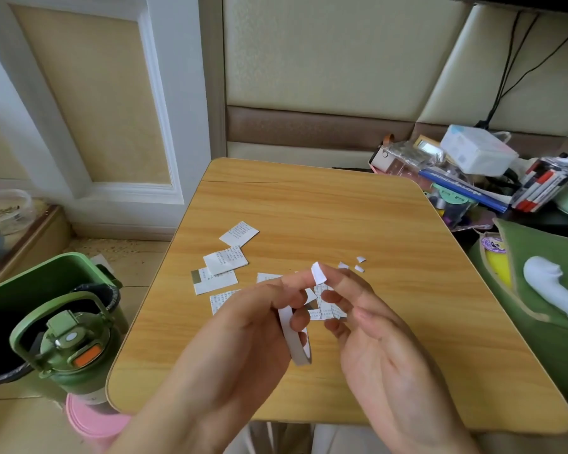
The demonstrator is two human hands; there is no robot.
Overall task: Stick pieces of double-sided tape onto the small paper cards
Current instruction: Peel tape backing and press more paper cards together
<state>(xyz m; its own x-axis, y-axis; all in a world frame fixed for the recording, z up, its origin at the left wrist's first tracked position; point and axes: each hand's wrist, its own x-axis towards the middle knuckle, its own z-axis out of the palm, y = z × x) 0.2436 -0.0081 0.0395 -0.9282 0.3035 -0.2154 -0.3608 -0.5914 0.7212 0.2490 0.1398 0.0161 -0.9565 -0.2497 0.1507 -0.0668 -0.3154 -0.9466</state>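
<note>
Above a wooden tabletop [341,204], a person's two hands met over a scatter of small paper cards [225,257]. The left hand [243,329] curled around a roll of double-sided tape [294,339], its fingers hooked through the ring and holding it upright on edge. The right hand [371,326] pinched a white tape piece [317,272] between thumb and forefinger, the strip standing up just over the fingertips; a printed card [327,309] sat under those fingers, though whether they held it could not be told. Several printed cards lay overlapping to the left of the hands, one farther back [239,233] by itself. Three tiny white scraps [358,263] rested on the wood just beyond the right hand. A green bottle [73,348] stood beside a green bin [30,290] left of the tabletop, and cluttered stationery [473,172] crowded the far right.
</note>
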